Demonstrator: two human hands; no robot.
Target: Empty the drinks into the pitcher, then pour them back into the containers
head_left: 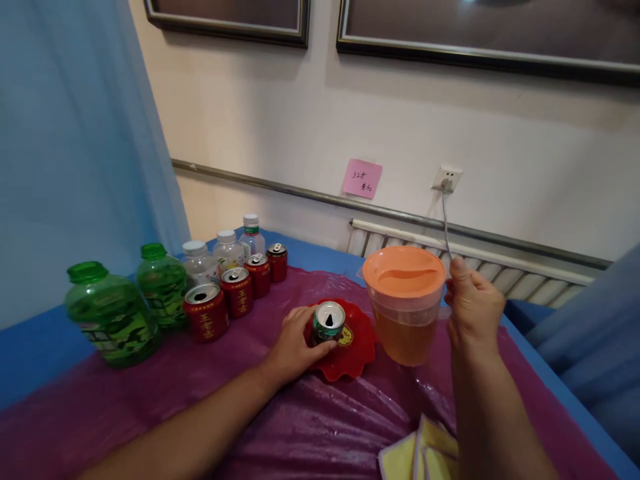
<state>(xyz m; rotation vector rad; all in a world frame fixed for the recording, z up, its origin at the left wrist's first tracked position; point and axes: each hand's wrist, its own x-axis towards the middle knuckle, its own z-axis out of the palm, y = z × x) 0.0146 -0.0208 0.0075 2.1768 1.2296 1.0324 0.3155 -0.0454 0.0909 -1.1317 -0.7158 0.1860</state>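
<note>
My left hand (295, 343) is wrapped round a green drink can (329, 320) whose top is opened. The can stands upright on a red scalloped plate (360, 347). On the right, my right hand (473, 297) grips the handle side of a clear plastic pitcher (405, 327), its fingers closed; the handle itself is mostly hidden. The pitcher has an orange lid (404, 272) and holds amber liquid. It is roughly upright, just right of the plate; whether its base touches the table I cannot tell.
Several red cans (206, 313) line the left side, with green bottles (113, 320) and clear white-capped bottles (200, 263) behind or beside them. A folded yellow cloth (420, 450) lies in front on the purple plastic sheet (300, 427). A socket (447, 179) with a plugged cord is on the wall above a radiator (490, 263).
</note>
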